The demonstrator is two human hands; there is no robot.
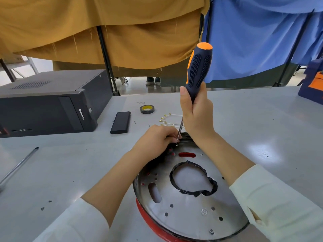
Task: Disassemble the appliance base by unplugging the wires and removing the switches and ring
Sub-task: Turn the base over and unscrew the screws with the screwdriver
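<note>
You are at a fastener on the far rim of the appliance base (190, 203), which lies on the table (262, 128) right in front of you: your right hand (196, 116) is wrapped round the screwdriver (198, 70), held nearly upright with its tip at a small screw (176, 144). Your left hand (156, 139) curls its fingers beside the tip, on what I cannot tell. The unplugged wires (168, 120) lie just beyond, so next keep the blade seated and turn.

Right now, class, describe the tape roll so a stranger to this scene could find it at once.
Start at the black computer case on the grey table. Just right of it lies a flat black box, and beyond that sits the tape roll. It is the only ring there: black outside, yellow inside.
</note>
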